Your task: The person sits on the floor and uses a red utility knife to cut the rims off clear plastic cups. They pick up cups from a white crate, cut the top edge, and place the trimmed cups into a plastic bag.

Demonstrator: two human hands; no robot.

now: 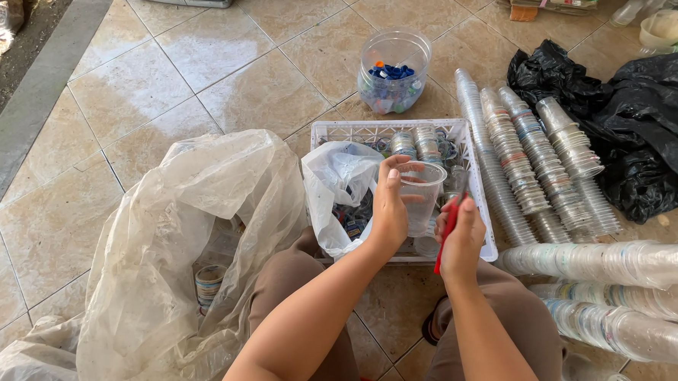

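My left hand point(389, 203) grips a clear plastic cup point(423, 191) by its rim, tilted over a white plastic basket point(476, 200). My right hand point(461, 235) is closed around a thin red-handled tool point(447, 231) right beside the cup's lower side. The basket holds short stacks of clear cups and a small white plastic bag point(339, 183) with scraps inside.
A big cloudy plastic sack point(182, 258) with cups inside lies at the left. Long stacks of nested clear cups point(536, 159) lie to the right, more near my right knee point(625, 292). A clear tub of coloured caps point(392, 70) stands behind the basket. Black bags point(641, 124) sit at right.
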